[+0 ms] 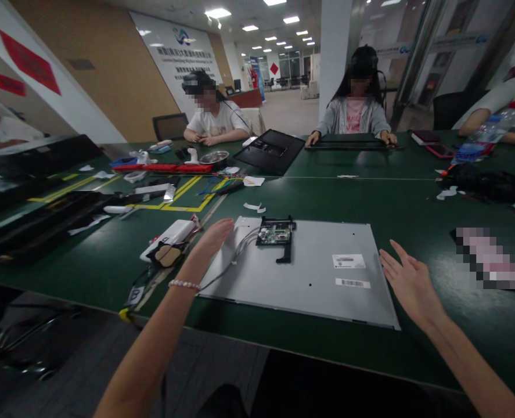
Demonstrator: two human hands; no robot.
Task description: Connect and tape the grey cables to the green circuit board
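Observation:
A flat grey display panel (278, 284) lies on the green table in front of me, its metal back facing up. On its far part sits a green circuit board (275, 233) in a black bracket (287, 254), with grey cables (241, 248) running to the left. Two white labels, one a barcode label (353, 283), are stuck on its right half. My left hand (213, 241) is at the panel's left edge, fingers stretched out. Along the right edge is my right hand (409, 281), fingers spread and holding nothing. Whether either hand touches the panel is hard to tell.
A white power bank (170, 239) lies left of my left arm. Black frame parts (65, 226) fill the table's left. Across from me, one person holds a black frame (348, 143); another sits beside a black panel (270, 151). A plastic bottle (486, 136) lies at right.

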